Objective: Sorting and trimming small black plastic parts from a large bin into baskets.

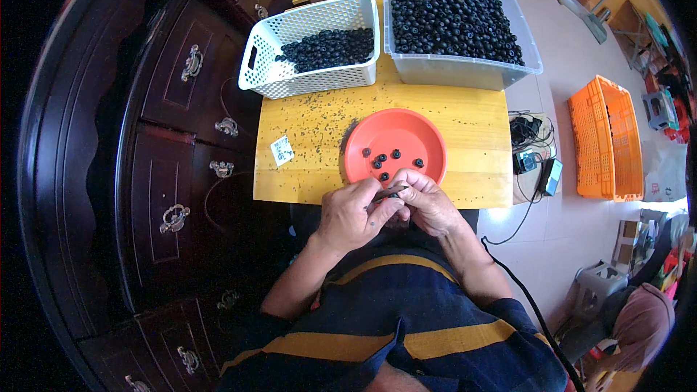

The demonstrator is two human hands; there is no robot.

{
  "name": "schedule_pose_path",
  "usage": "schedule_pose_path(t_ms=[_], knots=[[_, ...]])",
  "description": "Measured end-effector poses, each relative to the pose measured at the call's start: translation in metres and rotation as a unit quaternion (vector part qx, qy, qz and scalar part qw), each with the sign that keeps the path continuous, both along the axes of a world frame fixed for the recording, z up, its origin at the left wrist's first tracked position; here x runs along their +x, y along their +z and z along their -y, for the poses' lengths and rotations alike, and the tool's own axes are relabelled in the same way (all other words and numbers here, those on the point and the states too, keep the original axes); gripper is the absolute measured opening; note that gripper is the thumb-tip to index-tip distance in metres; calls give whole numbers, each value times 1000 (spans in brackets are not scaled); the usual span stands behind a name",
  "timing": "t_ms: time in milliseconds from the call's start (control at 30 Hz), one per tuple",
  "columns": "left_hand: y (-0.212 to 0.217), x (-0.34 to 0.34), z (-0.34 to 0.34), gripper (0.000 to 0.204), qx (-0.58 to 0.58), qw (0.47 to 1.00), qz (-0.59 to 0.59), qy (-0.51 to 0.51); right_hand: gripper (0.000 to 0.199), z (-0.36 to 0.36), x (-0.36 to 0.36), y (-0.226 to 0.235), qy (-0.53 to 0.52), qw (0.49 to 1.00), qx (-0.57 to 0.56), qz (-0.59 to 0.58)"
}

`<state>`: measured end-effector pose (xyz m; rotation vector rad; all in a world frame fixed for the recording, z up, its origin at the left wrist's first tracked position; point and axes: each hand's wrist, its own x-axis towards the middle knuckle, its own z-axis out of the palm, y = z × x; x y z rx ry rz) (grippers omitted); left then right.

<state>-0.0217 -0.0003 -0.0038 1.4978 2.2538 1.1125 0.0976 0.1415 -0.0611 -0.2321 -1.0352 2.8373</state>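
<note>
My hands meet just past the near edge of the yellow table. My left hand (352, 212) is closed, its fingers pinching a thin dark blade-like tool (388, 192). My right hand (430, 205) is closed too, with thumb and fingers around a small black round part (394, 195) that the tool touches; the fingers mostly hide this part. Right beyond the hands is a red plastic basin (430, 133), with several small black ring-like parts (396, 153) spread over its bottom.
A white perforated basket (312, 88) and a larger clear plastic bin (465, 71) hold many black parts. Black scraps and a white paper label (282, 150) lie on the table (479, 131). Dark drawers stand left; an orange crate (602, 141) and cables right. Another person (642, 323) is at lower right.
</note>
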Motion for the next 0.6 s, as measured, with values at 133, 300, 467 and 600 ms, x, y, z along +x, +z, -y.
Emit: schedule_pose_path(t_ms=[133, 300, 467, 600], knots=[[-9, -5, -1, 32, 10, 999, -38, -3, 23, 4, -4, 0, -15, 1000, -7, -8], [-20, -8, 1, 30, -1, 999, -42, -7, 17, 9, -6, -8, -53, 998, -2, 19], [-24, -7, 0, 30, 0, 997, 74, 11, 17, 16, -12, 1, -84, 996, -26, 34], [-11, -7, -5, 33, 55, 983, 173, 34, 21, 17, -19, 3, -75, 993, -88, 37]])
